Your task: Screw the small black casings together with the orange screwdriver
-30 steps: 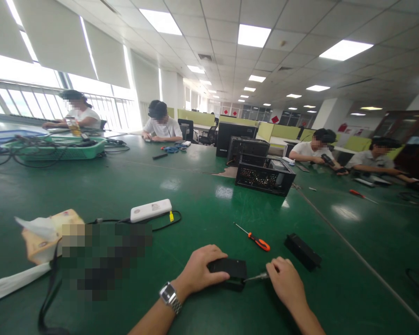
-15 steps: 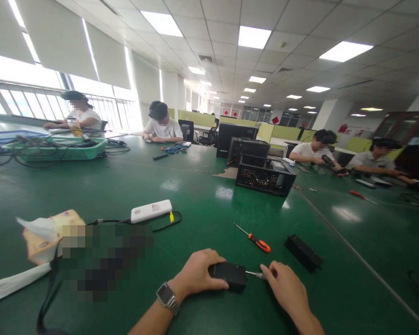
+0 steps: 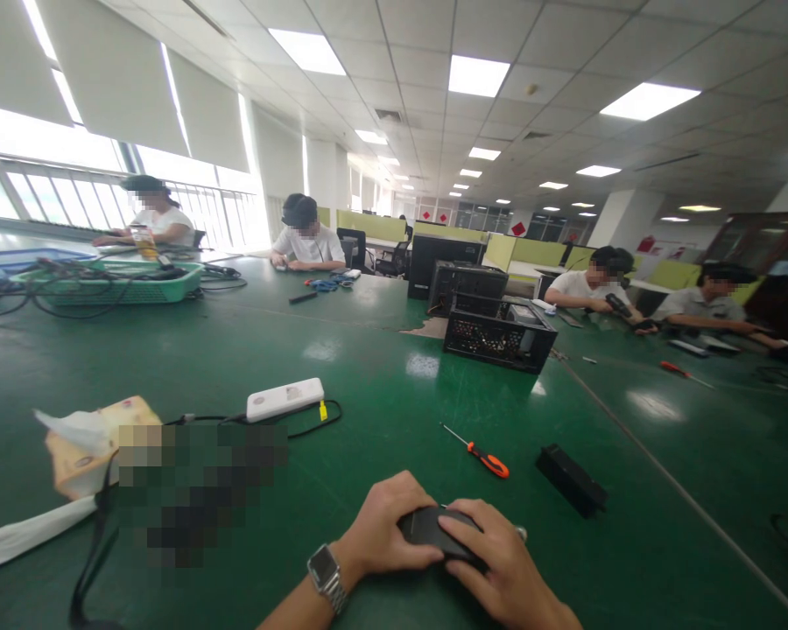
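My left hand (image 3: 389, 527), with a watch on its wrist, grips the left end of a small black box (image 3: 424, 525) low over the green table. Fingers of my right hand (image 3: 492, 553) are wrapped over the box's right end. A shiny bit of what looks like the slim metal screwdriver (image 3: 522, 532) pokes out beside my right hand; the rest of it is hidden. Beyond the hands lies an orange-and-black screwdriver (image 3: 488, 460). A second black box (image 3: 571, 479) rests to the right of it.
On the left are a tissue pack (image 3: 98, 442), a white power bank (image 3: 284, 399) with a cable, and a green basket (image 3: 137, 291) of cables. An opened computer case (image 3: 499, 337) stands ahead. Several people sit around the table (image 3: 368, 367). Another screwdriver (image 3: 676, 370) lies far right.
My right hand has moved left from beside the box onto its right end. The screwdriver it held in the open is now mostly covered. My left hand has shifted slightly right.
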Demonstrator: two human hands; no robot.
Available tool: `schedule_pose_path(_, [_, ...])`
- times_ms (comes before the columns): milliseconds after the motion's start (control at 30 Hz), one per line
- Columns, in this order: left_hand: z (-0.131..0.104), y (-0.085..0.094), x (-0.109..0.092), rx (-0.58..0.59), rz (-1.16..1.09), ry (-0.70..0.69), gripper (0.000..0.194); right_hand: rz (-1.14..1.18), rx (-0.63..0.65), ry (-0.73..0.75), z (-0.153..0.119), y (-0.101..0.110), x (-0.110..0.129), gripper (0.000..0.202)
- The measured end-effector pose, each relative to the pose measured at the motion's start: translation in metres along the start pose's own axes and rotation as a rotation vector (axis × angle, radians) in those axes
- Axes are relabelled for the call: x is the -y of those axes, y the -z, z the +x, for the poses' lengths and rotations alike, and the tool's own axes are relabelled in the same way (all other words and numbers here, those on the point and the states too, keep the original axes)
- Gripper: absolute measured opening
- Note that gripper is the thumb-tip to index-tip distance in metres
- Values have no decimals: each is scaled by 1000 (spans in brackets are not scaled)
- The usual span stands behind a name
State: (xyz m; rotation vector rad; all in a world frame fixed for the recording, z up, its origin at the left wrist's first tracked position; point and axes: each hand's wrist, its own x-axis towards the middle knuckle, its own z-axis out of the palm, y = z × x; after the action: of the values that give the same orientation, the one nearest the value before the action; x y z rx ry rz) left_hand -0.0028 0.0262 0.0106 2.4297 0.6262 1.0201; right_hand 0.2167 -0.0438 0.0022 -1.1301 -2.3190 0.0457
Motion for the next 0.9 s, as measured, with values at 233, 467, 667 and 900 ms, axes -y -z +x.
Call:
schedule_pose_path(233, [-4, 9, 13, -218, -86, 186, 35, -146, -646, -303, -16, 33, -63, 36])
schedule_pose_path(467, [-3, 9, 17, -236, -50, 210, 20, -500, -934, -1081, -93, 97, -147, 63])
schedule_pose_path(667, [-4, 6, 21, -215, -24, 221, 21, -375, -568, -1325, -114, 92, -171, 58])
schedule_pose_path(900, [-4, 7, 21, -196, -6, 240, 25, -370, -518, -1323, -113, 81, -179, 52])
